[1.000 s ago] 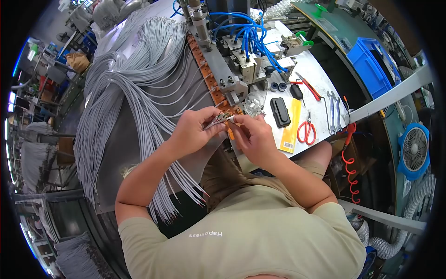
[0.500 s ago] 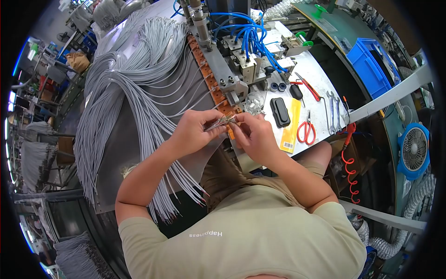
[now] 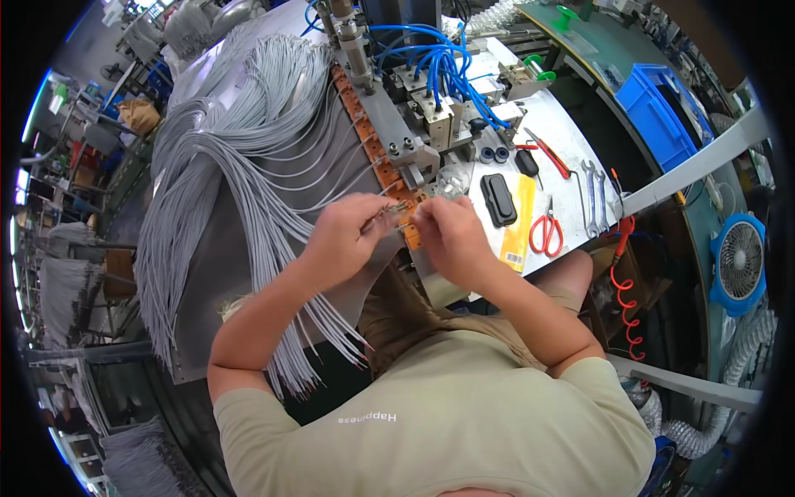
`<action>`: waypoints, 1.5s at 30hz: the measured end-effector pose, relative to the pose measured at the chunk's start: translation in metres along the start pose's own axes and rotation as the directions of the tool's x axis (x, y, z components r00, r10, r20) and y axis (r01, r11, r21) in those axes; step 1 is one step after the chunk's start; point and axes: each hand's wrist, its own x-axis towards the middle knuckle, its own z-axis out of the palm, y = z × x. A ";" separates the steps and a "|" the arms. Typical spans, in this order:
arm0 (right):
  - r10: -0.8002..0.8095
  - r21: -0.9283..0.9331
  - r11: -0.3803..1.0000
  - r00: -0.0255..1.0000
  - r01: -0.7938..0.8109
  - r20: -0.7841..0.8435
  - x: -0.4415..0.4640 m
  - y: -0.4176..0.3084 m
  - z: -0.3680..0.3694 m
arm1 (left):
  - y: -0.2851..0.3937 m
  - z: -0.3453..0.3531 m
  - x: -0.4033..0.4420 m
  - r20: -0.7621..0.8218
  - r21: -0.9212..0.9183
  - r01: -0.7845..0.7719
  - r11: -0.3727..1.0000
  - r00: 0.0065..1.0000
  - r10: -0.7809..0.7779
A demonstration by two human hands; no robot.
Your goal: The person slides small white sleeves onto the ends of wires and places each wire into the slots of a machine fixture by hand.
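Observation:
My left hand [image 3: 349, 238] is closed, thumb and fingers pinching a little bunch of small metal pieces [image 3: 395, 207]; their exact kind is too small to tell. To its right, my right hand [image 3: 451, 236] has its fingertips pinched together over the near end of an orange fixture strip [image 3: 385, 170]. Whatever those fingertips hold is hidden. Grey cables [image 3: 273, 195] lie to the left of the strip, and several single ones run across to its blocks. A metal clamping machine [image 3: 397, 137] with blue air tubes [image 3: 447, 66] stands just beyond my hands.
On the white tabletop at right lie a black case [image 3: 498, 200], a yellow packet [image 3: 519, 224], red-handled scissors [image 3: 546, 235], a red-handled knife [image 3: 553, 157] and wrenches [image 3: 595, 199]. Farther right are a blue crate [image 3: 658, 116], a white post [image 3: 696, 166] and a blue fan [image 3: 737, 263].
My hands have drawn apart. The left one has shifted slightly left with the metal pieces, while the right fingertips have come down closer to the orange strip.

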 end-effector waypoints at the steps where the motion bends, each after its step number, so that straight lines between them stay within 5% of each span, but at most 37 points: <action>1: 0.007 -0.040 0.999 1.000 -0.007 -0.012 0.001 0.004 0.000 | 0.004 0.000 -0.001 -0.145 0.233 -0.166 0.958 0.968 0.203; 2: 0.008 -0.039 0.999 1.000 -0.008 -0.012 0.001 0.009 -0.001 | 0.011 -0.003 -0.003 -0.144 0.233 -0.165 0.958 0.969 0.202; 5: 0.510 0.212 0.823 0.850 -0.526 0.131 0.001 0.026 -0.007 | 0.038 -0.015 -0.008 0.114 0.158 0.152 0.976 0.979 -0.171; 6: 0.510 0.209 0.823 0.849 -0.528 0.136 -0.002 0.030 -0.005 | 0.029 -0.014 -0.008 0.112 0.154 0.155 0.976 0.978 -0.173; 9: 0.550 0.373 0.732 0.818 -0.570 0.169 -0.004 0.039 0.004 | -0.011 -0.011 0.002 0.474 0.004 0.047 0.999 0.880 -0.043; 14: 0.563 0.381 0.703 0.797 -0.600 0.217 0.002 0.041 -0.001 | -0.004 0.001 0.005 0.260 0.110 0.075 0.991 0.960 -0.101; 18: 0.637 0.297 0.659 0.722 -0.691 0.268 0.010 0.038 -0.003 | -0.016 0.010 0.000 0.080 0.346 -0.179 0.921 0.984 0.161; 21: 0.711 0.551 0.347 0.596 -0.759 0.374 0.003 0.046 0.006 | -0.018 0.011 -0.002 0.125 0.368 -0.208 0.906 0.977 0.174; 26: 0.658 0.542 0.405 0.646 -0.736 0.387 0.001 0.047 0.001 | -0.007 -0.001 0.002 0.093 0.217 -0.029 0.976 0.996 0.009; 29: 0.662 0.545 0.556 0.731 -0.627 0.166 -0.003 0.018 -0.015 | -0.001 -0.004 0.003 0.181 -0.228 0.324 0.918 0.941 -0.287; 30: 0.662 0.544 0.555 0.730 -0.629 0.169 -0.007 0.003 -0.020 | -0.002 -0.005 0.003 0.180 -0.230 0.325 0.917 0.940 -0.288; 32: 0.446 0.355 0.822 0.891 -0.445 0.084 -0.016 -0.025 -0.025 | -0.006 -0.006 0.004 0.243 -0.300 0.372 0.878 0.920 -0.307; 33: 0.454 0.354 0.820 0.888 -0.449 0.077 -0.017 -0.026 -0.022 | -0.006 -0.006 0.006 0.278 -0.331 0.393 0.858 0.909 -0.309; 36: 0.119 0.025 0.993 0.992 -0.120 0.038 -0.016 -0.020 -0.011 | -0.009 0.000 0.005 0.254 -0.283 0.306 0.909 0.938 -0.236; 41: 0.193 0.135 0.969 0.976 -0.206 0.104 -0.013 -0.017 -0.007 | -0.007 0.000 0.002 0.217 -0.026 0.163 0.986 0.964 -0.154; 45: 0.302 0.194 0.925 0.941 -0.328 0.150 -0.015 -0.016 -0.005 | -0.007 0.001 0.003 0.193 -0.028 0.137 0.990 0.973 -0.129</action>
